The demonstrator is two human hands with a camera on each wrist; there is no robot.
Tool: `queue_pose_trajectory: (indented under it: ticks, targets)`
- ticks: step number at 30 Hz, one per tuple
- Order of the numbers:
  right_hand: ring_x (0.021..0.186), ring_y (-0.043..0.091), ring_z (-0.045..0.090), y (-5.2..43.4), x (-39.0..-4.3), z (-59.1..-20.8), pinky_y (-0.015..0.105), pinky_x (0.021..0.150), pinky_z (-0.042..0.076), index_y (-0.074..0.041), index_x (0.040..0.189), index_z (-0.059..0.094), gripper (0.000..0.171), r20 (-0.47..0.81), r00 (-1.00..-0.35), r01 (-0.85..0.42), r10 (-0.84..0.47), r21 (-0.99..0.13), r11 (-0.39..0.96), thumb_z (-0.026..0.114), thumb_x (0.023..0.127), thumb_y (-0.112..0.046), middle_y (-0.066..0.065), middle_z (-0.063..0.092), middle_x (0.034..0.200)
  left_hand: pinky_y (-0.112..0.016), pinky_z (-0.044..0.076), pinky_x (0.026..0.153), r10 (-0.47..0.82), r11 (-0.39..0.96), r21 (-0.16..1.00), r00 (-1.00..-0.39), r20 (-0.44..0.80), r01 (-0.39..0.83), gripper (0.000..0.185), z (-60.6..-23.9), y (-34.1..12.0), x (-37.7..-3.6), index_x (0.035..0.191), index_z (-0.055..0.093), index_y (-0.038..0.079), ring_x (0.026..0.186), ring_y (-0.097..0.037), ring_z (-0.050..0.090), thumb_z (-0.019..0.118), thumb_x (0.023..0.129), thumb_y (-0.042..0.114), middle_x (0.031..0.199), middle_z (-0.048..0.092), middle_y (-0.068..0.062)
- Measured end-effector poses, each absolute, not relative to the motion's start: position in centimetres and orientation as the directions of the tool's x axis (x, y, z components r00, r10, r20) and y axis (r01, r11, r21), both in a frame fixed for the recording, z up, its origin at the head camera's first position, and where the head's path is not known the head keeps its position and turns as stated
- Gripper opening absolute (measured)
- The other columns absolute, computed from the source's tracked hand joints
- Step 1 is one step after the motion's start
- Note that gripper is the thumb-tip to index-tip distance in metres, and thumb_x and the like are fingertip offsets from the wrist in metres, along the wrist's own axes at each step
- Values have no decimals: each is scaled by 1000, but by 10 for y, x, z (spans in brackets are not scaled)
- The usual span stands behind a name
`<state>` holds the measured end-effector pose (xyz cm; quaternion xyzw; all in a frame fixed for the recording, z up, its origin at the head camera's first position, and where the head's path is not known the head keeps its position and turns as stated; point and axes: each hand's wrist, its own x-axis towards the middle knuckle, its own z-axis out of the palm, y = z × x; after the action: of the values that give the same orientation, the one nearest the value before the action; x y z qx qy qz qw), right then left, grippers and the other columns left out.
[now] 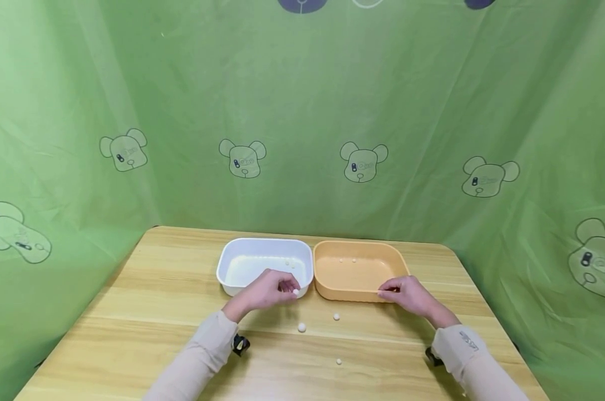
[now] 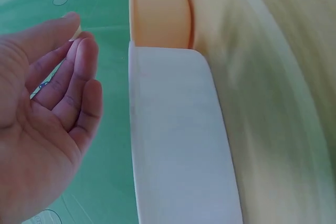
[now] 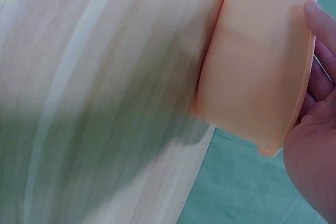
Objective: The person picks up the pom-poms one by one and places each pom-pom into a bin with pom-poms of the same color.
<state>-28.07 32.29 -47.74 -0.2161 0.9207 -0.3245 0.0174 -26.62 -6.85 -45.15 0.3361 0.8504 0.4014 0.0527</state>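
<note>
A white tub [image 1: 232,262] and an orange tub [image 1: 362,275] stand side by side on the wooden table [image 1: 147,312]. My left hand [image 1: 293,288] hovers at the white tub's front right corner and pinches a small white ball [image 1: 295,291] at its fingertips. In the left wrist view that hand [image 2: 73,38] is beside the white tub's wall [image 2: 178,129], its thumb meeting the fingers. My right hand [image 1: 384,291] grips the orange tub's front rim. The right wrist view shows its fingers [image 3: 321,30] hooked over the orange rim [image 3: 257,61].
Three loose white balls lie on the table in front of the tubs [image 1: 301,327] [image 1: 336,317] [image 1: 339,361]. A few balls sit inside each tub. Green cloth [image 1: 302,111] walls the table on three sides. A black wrist camera mount [image 1: 240,345] shows under my left sleeve.
</note>
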Motion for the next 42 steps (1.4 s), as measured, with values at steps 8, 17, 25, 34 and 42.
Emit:
queue_pose_trajectory:
  ticks: [8,17,25,34,42]
  targets:
    - [72,7,60,323,-281,-478,23,63,50,-16,89,73,13,92,-906,-378,-412,-614,693,68,87,-28,-5,70,82,-23,49,69,586,468,708,-786,199,529,10,-446,-57,-276,94,68,11,73,-5,58,70,84,9,78,62,8]
    - [73,6,60,323,-282,-478,23,64,50,-16,89,73,13,106,-902,-395,-419,-600,696,68,87,-28,-7,69,82,-22,49,69,577,470,692,-784,229,548,11,-439,-43,-284,96,68,8,73,-6,58,69,85,9,79,63,6]
    - [74,6,61,323,-282,-478,23,64,50,-14,89,73,14,117,-902,-397,-415,-599,696,69,87,-28,-7,70,82,-22,48,70,572,466,707,-791,219,532,11,-436,-33,-292,96,68,6,74,-7,58,68,85,8,79,63,5]
    - [72,6,61,324,-284,-481,23,63,50,-14,88,73,14,122,-899,-405,-421,-600,690,69,87,-27,-7,69,80,-21,48,70,563,453,731,-800,210,510,12,-436,-22,-304,95,67,3,74,-8,57,69,84,5,79,62,4]
    - [73,7,61,324,-283,-480,23,63,50,-14,88,73,13,122,-898,-405,-423,-604,687,69,87,-26,-7,70,81,-21,48,70,563,451,725,-797,221,520,6,-438,-13,-315,90,66,6,74,-8,57,69,85,5,78,61,3]
